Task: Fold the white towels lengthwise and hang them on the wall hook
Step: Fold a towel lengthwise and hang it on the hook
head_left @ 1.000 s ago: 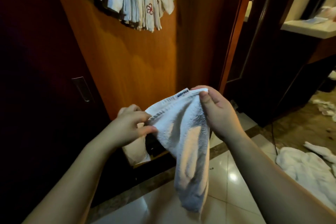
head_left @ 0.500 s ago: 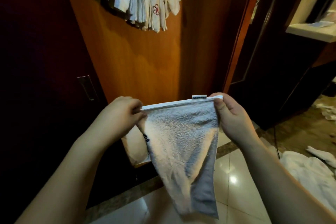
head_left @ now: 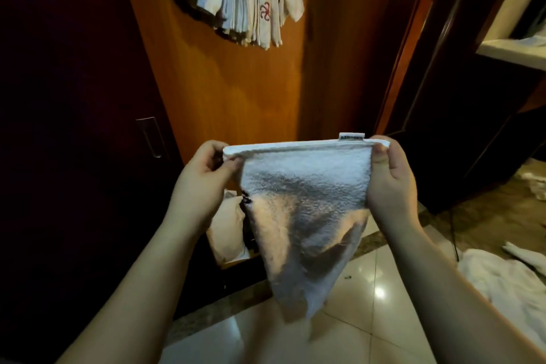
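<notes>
Pinching the top-left corner of the small white terry-cloth towel (head_left: 304, 204), the left hand (head_left: 204, 183) had its fingers (head_left: 229, 163) curled and clamped on the hemmed edge, thumb toward the camera. From those fingers the hem ran level to the right, pulled taut, to the right hand (head_left: 390, 183), whose thumb and fingers (head_left: 381, 154) were clamped on the opposite corner, just right of a little sewn white label (head_left: 351, 136). Below the two grips the towel hung free, narrowing to a loose point well under both hands, above the glossy cream tiled floor (head_left: 369, 319).

So the towel's stretched edge lay straight between the two sets of fingers, crosswise to the person, while its hanging length dropped away beneath them. Both hands looked about equally near to it, one on each corner. A lengthwise fold would probably call for one corner being carried across to the other, so that the sides meet and the length stays hanging.

Above and beyond the fingers, a thick bunch of folded white towels with embroidered flower motifs (head_left: 245, 0) hung against the orange-brown wooden wall panel (head_left: 230, 83); the hook itself was hidden under them. Left of the left hand stood a dark cabinet door with a metal handle (head_left: 149, 136). Low to the right of the right hand, a heap of white towels (head_left: 502, 284) lay on the floor, apparently yet to be folded.
</notes>
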The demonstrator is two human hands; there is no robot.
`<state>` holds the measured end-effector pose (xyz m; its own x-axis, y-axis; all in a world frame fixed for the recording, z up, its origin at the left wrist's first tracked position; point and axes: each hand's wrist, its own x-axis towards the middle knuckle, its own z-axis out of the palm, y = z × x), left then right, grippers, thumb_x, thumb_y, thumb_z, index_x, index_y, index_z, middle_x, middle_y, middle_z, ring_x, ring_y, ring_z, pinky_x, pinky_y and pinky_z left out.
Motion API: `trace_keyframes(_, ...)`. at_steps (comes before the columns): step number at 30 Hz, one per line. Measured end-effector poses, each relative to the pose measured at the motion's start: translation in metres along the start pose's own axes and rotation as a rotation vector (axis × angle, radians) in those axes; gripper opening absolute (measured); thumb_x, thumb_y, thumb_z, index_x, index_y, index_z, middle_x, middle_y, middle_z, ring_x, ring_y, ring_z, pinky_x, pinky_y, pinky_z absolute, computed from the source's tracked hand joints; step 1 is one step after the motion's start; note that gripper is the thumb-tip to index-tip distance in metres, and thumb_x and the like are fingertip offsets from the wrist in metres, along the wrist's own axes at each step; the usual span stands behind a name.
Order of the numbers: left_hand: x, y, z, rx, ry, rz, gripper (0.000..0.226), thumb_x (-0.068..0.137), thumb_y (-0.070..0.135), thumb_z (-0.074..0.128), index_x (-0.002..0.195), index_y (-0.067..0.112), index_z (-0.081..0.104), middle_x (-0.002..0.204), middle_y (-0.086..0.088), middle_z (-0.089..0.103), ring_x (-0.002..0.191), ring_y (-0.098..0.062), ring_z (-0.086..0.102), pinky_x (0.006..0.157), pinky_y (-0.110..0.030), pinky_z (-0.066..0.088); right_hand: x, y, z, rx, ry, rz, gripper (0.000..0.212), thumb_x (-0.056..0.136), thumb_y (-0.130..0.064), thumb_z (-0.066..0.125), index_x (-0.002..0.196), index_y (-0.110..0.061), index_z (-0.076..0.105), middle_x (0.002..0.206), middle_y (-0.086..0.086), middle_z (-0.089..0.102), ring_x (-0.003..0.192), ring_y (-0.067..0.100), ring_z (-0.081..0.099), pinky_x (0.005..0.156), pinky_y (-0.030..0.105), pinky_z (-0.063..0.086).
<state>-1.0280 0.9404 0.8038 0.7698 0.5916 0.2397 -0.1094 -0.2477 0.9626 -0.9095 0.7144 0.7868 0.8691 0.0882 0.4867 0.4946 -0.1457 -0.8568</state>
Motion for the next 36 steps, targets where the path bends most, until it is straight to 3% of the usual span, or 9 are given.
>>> trace_keyframes(3, -0.01, -0.001, 0.021, -0.246, 0.201, 0.046, 0.009, 0.101, 0.015, 0.056, 0.095, 0.021, 0.059, 0.087, 0.0, 0.063, 0.077, -0.006, 0.059, 0.069, -0.02, 0.047, 0.0, -0.002, 0.007, 0.02, 0.056, -0.025, 0.021, 0.105, -0.04, 0.041, 0.095, -0.039, 0.059, 0.092, -0.018, 0.064, 0.087, -0.008, 0.058, 0.073, 0.012, 0.044)
trace_keyframes(8, -0.015, -0.014, 0.033, 0.026, 0.447, 0.357, 0.011, 0.101, 0.032, 0.051, 0.094, 0.039, 0.047, 0.097, 0.001, 0.057, 0.087, -0.004, 0.053, 0.081, -0.019, 0.043, 0.0, -0.005, 0.014, 0.033, 0.132, -0.062, 0.02, 0.106, -0.033, 0.04, 0.105, -0.025, 0.059, 0.095, -0.017, 0.061, 0.089, -0.009, 0.056, 0.077, 0.009, 0.041)
trace_keyframes(11, -0.007, -0.019, 0.03, 0.1, 0.491, 0.466, 0.005, 0.102, 0.026, 0.05, 0.107, 0.026, 0.051, 0.102, -0.007, 0.053, 0.092, -0.01, 0.051, 0.085, -0.018, 0.041, -0.001, -0.008, 0.015, 0.038, 0.141, -0.081, 0.019, 0.106, -0.032, 0.041, 0.105, -0.024, 0.058, 0.094, -0.017, 0.06, 0.088, -0.012, 0.055, 0.077, 0.008, 0.041)
trace_keyframes(13, -0.005, -0.02, 0.028, 0.118, 0.498, 0.486, 0.009, 0.102, 0.023, 0.05, 0.108, 0.018, 0.054, 0.101, -0.007, 0.053, 0.092, -0.01, 0.05, 0.084, -0.017, 0.041, -0.002, -0.01, 0.017, 0.038, 0.145, -0.096, 0.017, 0.106, -0.028, 0.041, 0.104, -0.024, 0.057, 0.092, -0.018, 0.059, 0.086, -0.014, 0.055, 0.076, 0.006, 0.04)
trace_keyframes(17, -0.007, -0.021, 0.022, 0.163, 0.47, 0.476, 0.005, 0.101, 0.028, 0.048, 0.104, 0.031, 0.051, 0.096, 0.0, 0.058, 0.088, -0.012, 0.054, 0.08, -0.022, 0.042, -0.004, -0.014, 0.017, 0.03, 0.14, -0.094, 0.019, 0.106, -0.025, 0.042, 0.096, -0.034, 0.055, 0.088, -0.018, 0.059, 0.082, -0.016, 0.055, 0.072, 0.004, 0.038)
trace_keyframes(24, -0.017, -0.011, 0.019, 0.072, 0.43, 0.363, 0.007, 0.101, 0.017, 0.055, 0.099, 0.023, 0.056, 0.078, 0.021, 0.059, 0.075, 0.014, 0.055, 0.068, -0.004, 0.038, -0.003, -0.02, 0.014, -0.013, 0.113, -0.08, 0.022, 0.106, -0.028, 0.044, 0.09, -0.04, 0.054, 0.083, -0.021, 0.059, 0.08, -0.014, 0.055, 0.067, 0.003, 0.038)
trace_keyframes(30, -0.015, -0.006, 0.008, -0.069, 0.305, 0.198, 0.028, 0.103, 0.026, 0.053, 0.084, 0.045, 0.059, 0.063, 0.017, 0.053, 0.052, -0.019, 0.05, 0.039, -0.033, 0.044, 0.001, -0.015, 0.012, 0.036, 0.032, -0.003, 0.027, 0.106, -0.032, 0.042, 0.085, -0.034, 0.059, 0.078, -0.025, 0.063, 0.076, -0.012, 0.057, 0.064, 0.007, 0.042)
trace_keyframes(33, -0.016, -0.006, 0.009, -0.114, 0.316, 0.17, 0.026, 0.104, 0.023, 0.051, 0.084, 0.039, 0.057, 0.061, 0.016, 0.052, 0.043, -0.008, 0.045, 0.032, -0.026, 0.04, 0.004, -0.011, 0.008, 0.005, -0.043, -0.055, 0.029, 0.097, -0.056, 0.047, 0.084, -0.034, 0.06, 0.079, -0.033, 0.063, 0.075, -0.012, 0.058, 0.062, 0.006, 0.041)
trace_keyframes(36, -0.014, -0.007, 0.009, -0.132, 0.285, 0.217, 0.028, 0.104, 0.021, 0.052, 0.086, 0.041, 0.06, 0.065, 0.018, 0.056, 0.054, -0.007, 0.047, 0.044, -0.035, 0.043, 0.01, -0.01, 0.004, 0.231, -0.257, 0.055, 0.058, 0.063, -0.082, 0.066, 0.09, -0.031, 0.071, 0.086, -0.017, 0.073, 0.079, -0.002, 0.068, 0.068, 0.016, 0.051)
